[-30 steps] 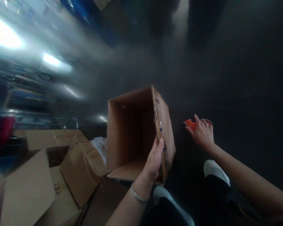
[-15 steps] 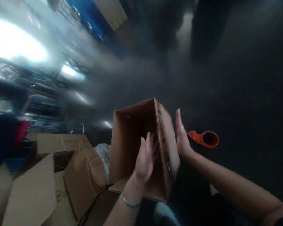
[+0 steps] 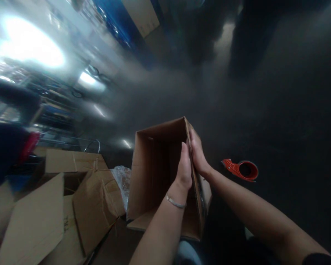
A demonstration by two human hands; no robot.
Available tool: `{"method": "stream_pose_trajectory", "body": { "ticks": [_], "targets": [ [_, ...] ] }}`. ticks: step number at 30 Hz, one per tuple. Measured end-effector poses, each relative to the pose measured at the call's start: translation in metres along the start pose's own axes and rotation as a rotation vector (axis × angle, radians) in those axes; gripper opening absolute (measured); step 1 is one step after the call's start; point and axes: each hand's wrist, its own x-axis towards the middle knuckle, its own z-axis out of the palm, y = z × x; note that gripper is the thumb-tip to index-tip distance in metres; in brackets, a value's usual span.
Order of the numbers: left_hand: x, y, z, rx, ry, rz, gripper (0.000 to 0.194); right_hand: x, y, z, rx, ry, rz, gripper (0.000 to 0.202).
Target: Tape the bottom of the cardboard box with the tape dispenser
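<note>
An open cardboard box [image 3: 145, 169] stands before me with its mouth facing up toward me, and its inside looks bare. My left hand [image 3: 185, 167] reaches into it, palm flat against the inner face of the right wall, fingers straight. Outside that same wall lies my right hand [image 3: 199, 152], also flat, so the cardboard is pressed between both palms. The right hand's fingertips are partly hidden by the box edge. To the right of my right hand, a red tape dispenser [image 3: 233, 168] lies on the dark floor.
Opened cardboard boxes [image 3: 35, 217] with raised flaps crowd the lower left. Clear plastic wrap [image 3: 123, 180] lies between them and the box. A person's dark sleeve [image 3: 5, 147] shows at the left edge. Behind are blurred racks [image 3: 55, 97] and dark floor [image 3: 165, 88].
My right hand has moved left from beside the box onto its outer wall. My left hand has shifted right, from the middle of the opening to the wall's inner face.
</note>
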Motion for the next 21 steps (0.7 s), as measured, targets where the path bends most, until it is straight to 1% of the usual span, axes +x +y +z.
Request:
{"method": "stream_pose_trajectory", "body": {
  "ticks": [1, 2, 3, 4, 5, 6, 7, 8, 9, 10, 11, 12, 13, 14, 15, 16, 17, 18, 19, 20, 21],
  "targets": [
    [-0.002, 0.001, -0.004, 0.042, -0.044, -0.01, 0.067, -0.002, -0.002, -0.008, 0.007, 0.017, 0.026, 0.063],
    [-0.008, 0.003, -0.012, 0.13, -0.055, -0.013, 0.067, -0.006, -0.003, -0.021, -0.011, 0.036, 0.057, 0.062],
    [-0.018, 0.008, -0.025, 0.263, -0.042, -0.019, 0.067, -0.014, -0.002, -0.039, -0.082, 0.083, 0.087, 0.06],
    [-0.031, 0.014, -0.041, 0.454, -0.005, -0.008, 0.069, -0.025, 0.0, -0.06, -0.218, 0.162, 0.118, 0.056],
    [-0.048, 0.02, -0.059, 0.676, -0.027, -0.008, 0.077, -0.041, 0.005, -0.084, -0.373, 0.242, 0.163, 0.055],
    [-0.067, 0.025, -0.077, 0.885, -0.122, -0.032, 0.086, -0.059, 0.013, -0.108, -0.541, 0.272, 0.215, 0.055],
    [-0.087, 0.028, -0.093, 1.047, -0.256, -0.079, 0.093, -0.08, 0.023, -0.13, -0.721, 0.258, 0.266, 0.054],
    [-0.106, 0.027, -0.108, 1.191, -0.406, -0.145, 0.101, -0.103, 0.035, -0.15, -0.887, 0.154, 0.296, 0.055],
    [-0.125, 0.022, -0.119, 1.328, -0.516, -0.186, 0.101, -0.126, 0.05, -0.166, -1.036, 0.026, 0.29, 0.055],
    [-0.141, 0.015, -0.127, 1.445, -0.571, -0.225, 0.094, -0.148, 0.066, -0.178, -1.171, -0.065, 0.262, 0.059],
    [-0.153, 0.006, -0.132, 1.538, -0.572, -0.255, 0.081, -0.168, 0.083, -0.187, -1.279, -0.13, 0.21, 0.064],
    [-0.161, -0.004, -0.136, 1.608, -0.546, -0.269, 0.07, -0.184, 0.1, -0.193, -1.366, -0.173, 0.157, 0.066],
    [-0.163, -0.012, -0.139, 1.659, -0.501, -0.271, 0.061, -0.196, 0.116, -0.197, -1.428, -0.209, 0.101, 0.062],
    [-0.161, -0.017, -0.14, 1.692, -0.45, -0.257, 0.054, -0.203, 0.131, -0.199, -1.454, -0.242, 0.043, 0.056],
    [-0.153, -0.019, -0.141, 1.713, -0.401, -0.229, 0.049, -0.206, 0.144, -0.2, -1.468, -0.277, 0.004, 0.051],
    [-0.141, -0.016, -0.142, 1.728, -0.343, -0.186, 0.045, -0.205, 0.155, -0.201, -1.471, -0.301, -0.01, 0.046],
    [-0.126, -0.009, -0.142, 1.735, -0.271, -0.128, 0.041, -0.201, 0.163, -0.202, -1.464, -0.326, -0.005, 0.042],
    [-0.11, 0.001, -0.143, 1.738, -0.175, -0.054, 0.039, -0.195, 0.169, -0.203, -1.45, -0.342, 0.018, 0.039],
    [-0.092, 0.014, -0.144, 1.737, -0.04, 0.045, 0.037, -0.189, 0.172, -0.205, -1.429, -0.347, 0.049, 0.037],
    [-0.077, 0.027, -0.145, 1.732, 0.114, 0.165, 0.04, -0.182, 0.174, -0.206, -1.401, -0.347, 0.079, 0.037],
    [-0.065, 0.04, -0.146, 1.741, 0.261, 0.29, 0.048, -0.176, 0.173, -0.208, -1.367, -0.34, 0.099, 0.035]
  ]
}}
